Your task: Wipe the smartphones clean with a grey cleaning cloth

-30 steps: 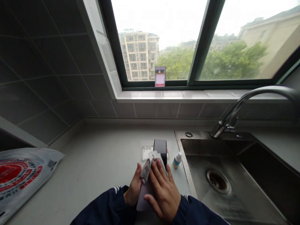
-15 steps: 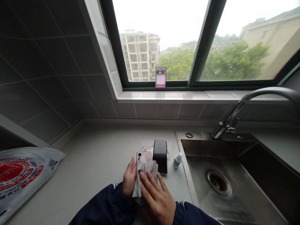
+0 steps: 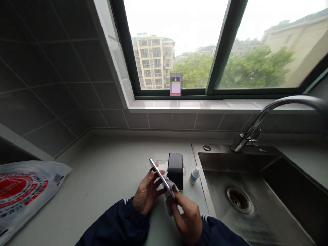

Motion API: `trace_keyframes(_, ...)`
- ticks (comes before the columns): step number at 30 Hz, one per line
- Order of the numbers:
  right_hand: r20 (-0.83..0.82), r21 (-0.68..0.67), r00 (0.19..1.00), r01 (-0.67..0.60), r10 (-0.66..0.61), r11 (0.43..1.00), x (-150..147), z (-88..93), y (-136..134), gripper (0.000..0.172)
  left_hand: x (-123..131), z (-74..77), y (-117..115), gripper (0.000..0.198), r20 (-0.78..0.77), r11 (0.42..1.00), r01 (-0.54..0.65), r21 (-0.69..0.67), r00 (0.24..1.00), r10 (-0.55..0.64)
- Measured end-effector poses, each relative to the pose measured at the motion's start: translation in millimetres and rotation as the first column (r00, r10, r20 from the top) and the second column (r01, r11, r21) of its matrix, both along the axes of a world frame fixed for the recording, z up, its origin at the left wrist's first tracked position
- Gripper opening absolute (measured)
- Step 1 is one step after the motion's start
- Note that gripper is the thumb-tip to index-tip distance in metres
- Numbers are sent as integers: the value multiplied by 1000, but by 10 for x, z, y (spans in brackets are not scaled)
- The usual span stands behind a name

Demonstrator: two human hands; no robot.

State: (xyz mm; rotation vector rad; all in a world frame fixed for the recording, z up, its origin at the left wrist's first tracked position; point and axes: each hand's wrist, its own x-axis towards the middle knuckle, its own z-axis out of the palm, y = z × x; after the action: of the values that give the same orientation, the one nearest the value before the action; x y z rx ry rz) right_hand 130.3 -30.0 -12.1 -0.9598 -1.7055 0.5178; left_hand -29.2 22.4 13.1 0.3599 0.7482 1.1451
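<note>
A pale pink smartphone (image 3: 161,177) is tilted nearly edge-on above the counter, between my hands. My left hand (image 3: 145,195) holds its left side, with the thumb near its upper part and fingers reaching behind it. A light grey cloth (image 3: 172,186) is wrapped about the phone's lower end. My right hand (image 3: 189,213) pinches the cloth and that end of the phone; part of the cloth hangs below. Just beyond is a black, glossy, rectangular device (image 3: 175,167), partly covering a clear phone case (image 3: 161,163). A small white-capped bottle (image 3: 194,175) stands right of it.
At the right is a steel sink (image 3: 212,191) with a curved chrome faucet (image 3: 258,119). A white plastic bag with red print (image 3: 28,191) lies on the counter (image 3: 102,171) at far left. The window (image 3: 174,41) rises behind, above a tiled ledge (image 3: 200,104).
The phone has turned from its back facing up to nearly edge-on. My right hand has gone from lying flat over the cloth to pinching it around the phone's lower end.
</note>
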Motion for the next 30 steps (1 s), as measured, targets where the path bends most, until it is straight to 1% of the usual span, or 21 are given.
trace_keyframes(1, -100, -117, 995, -11, 0, 993, 6, 2, 20, 32, -3, -4, 0, 38, -3, 1000, 5, 13, 1000, -4)
trace_keyframes(2, -209, -242, 978, -40, -12, 969, 10, -3, 45, 28, -3, -2, -2, 37, 12, 999, 16, 29, 1000, -16)
trace_keyframes(3, -338, -376, 941, -106, -29, 920, 12, -16, 74, 28, 1, 5, -6, 38, 37, 998, 34, 43, 999, -36)
trace_keyframes(4, -467, -488, 882, -199, -61, 850, 13, -37, 104, 31, 7, 15, -13, 40, 65, 997, 54, 58, 996, -57)
trace_keyframes(5, -581, -557, 808, -302, -103, 774, 11, -67, 135, 36, 16, 24, -24, 44, 89, 995, 72, 76, 993, -78)
trace_keyframes(6, -692, -603, 703, -440, -163, 665, 6, -102, 163, 41, 29, 32, -38, 48, 108, 991, 88, 97, 989, -98)
trace_keyframes(7, -721, -612, 667, -485, -189, 624, 0, -140, 188, 46, 44, 36, -54, 52, 125, 987, 100, 122, 985, -115)
trace_keyframes(9, -750, -618, 624, -541, -220, 571, -20, -207, 218, 50, 77, 32, -87, 58, 167, 976, 119, 180, 975, -149)
trace_keyframes(11, -754, -625, 614, -562, -233, 542, -45, -245, 221, 52, 105, 19, -109, 63, 207, 966, 122, 228, 963, -171)
trace_keyframes(13, -757, -633, 606, -585, -246, 507, -72, -250, 202, 53, 120, 15, -115, 68, 220, 962, 115, 247, 960, -172)
trace_keyframes(16, -759, -635, 606, -609, -237, 476, -111, -222, 161, 53, 119, 53, -106, 71, 213, 971, 87, 224, 967, -136)
trace_keyframes(19, -768, -619, 609, -627, -198, 473, -135, -193, 132, 57, 100, 122, -90, 73, 199, 983, 79, 165, 974, -112)
trace_keyframes(21, -769, -610, 616, -629, -170, 481, -132, -182, 128, 57, 81, 153, -77, 73, 186, 991, 62, 121, 979, -84)
trace_keyframes(23, -764, -608, 627, -620, -153, 496, -112, -174, 136, 54, 62, 161, -62, 71, 173, 995, 29, 95, 984, -45)
trace_keyframes(26, -755, -609, 637, -596, -152, 524, -54, -152, 165, 47, 45, 145, -42, 68, 155, 996, -17, 92, 988, 3)
trace_keyframes(30, -741, -615, 649, -554, -171, 561, 46, -94, 208, 41, 54, 130, -25, 67, 129, 996, -36, 83, 991, 25)
